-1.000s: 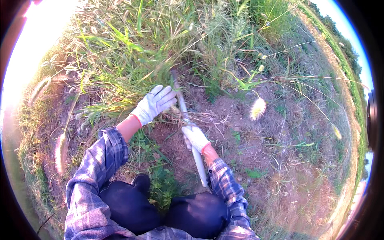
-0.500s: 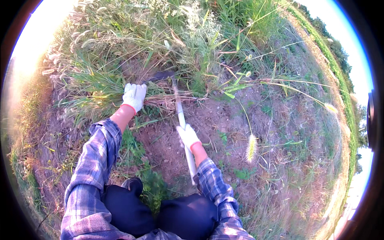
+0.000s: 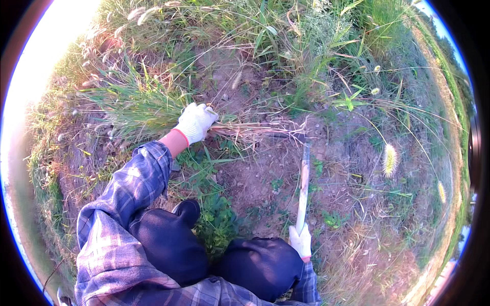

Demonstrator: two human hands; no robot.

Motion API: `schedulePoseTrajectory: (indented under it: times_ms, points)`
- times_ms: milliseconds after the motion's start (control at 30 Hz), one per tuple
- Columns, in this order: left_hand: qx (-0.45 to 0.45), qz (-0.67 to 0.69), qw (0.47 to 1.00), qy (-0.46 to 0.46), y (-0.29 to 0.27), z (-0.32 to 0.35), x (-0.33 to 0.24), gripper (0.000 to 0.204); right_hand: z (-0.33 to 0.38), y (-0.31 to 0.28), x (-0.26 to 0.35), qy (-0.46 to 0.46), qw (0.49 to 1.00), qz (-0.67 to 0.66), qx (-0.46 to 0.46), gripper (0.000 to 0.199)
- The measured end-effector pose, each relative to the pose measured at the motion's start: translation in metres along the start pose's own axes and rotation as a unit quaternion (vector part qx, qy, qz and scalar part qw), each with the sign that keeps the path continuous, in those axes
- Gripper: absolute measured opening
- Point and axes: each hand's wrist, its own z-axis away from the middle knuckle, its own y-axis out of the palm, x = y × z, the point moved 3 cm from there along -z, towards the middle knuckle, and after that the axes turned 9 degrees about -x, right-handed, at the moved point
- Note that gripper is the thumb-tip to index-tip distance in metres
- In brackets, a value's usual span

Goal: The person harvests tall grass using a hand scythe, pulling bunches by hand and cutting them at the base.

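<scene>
In a white knit glove with a red cuff, my left hand (image 3: 196,123) is closed round a bunch of grass (image 3: 242,129). Its green blades fan out to the left, and its dry brown stalk ends point right. My right hand (image 3: 300,240), gloved the same way, grips the lower end of a sickle's pale handle (image 3: 304,186), beside my right knee. The dark sickle blade (image 3: 279,135) points left from the handle's far end, partly hidden by the stalk ends. Whether the blade touches the stalks I cannot tell.
Tall grass (image 3: 265,35) and a feathery weed (image 3: 319,41) stand at the far side. Bristly seed heads (image 3: 390,160) hang at the right. Low leafy weeds (image 3: 217,219) grow by my dark-trousered knees (image 3: 260,265). Brown soil (image 3: 250,176) shows between.
The sickle has come right and toward me, away from the standing grass. My left hand has moved slightly right in the picture with the bunch, and the bunch's stalk ends now show loose.
</scene>
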Motion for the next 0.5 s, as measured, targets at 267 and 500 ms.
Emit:
schedulePoseTrajectory:
  times_ms: [267,500]
  points:
    - [0.023,-0.001,0.998,-0.055,-0.002,-0.021,0.001,0.033,-0.104,0.112,0.091,-0.105,0.982,-0.110,0.111,0.032]
    - [0.015,-0.022,0.998,0.048,-0.004,0.028,-0.008,0.046,-0.015,0.108,-0.006,0.057,0.988,-0.079,0.122,0.028]
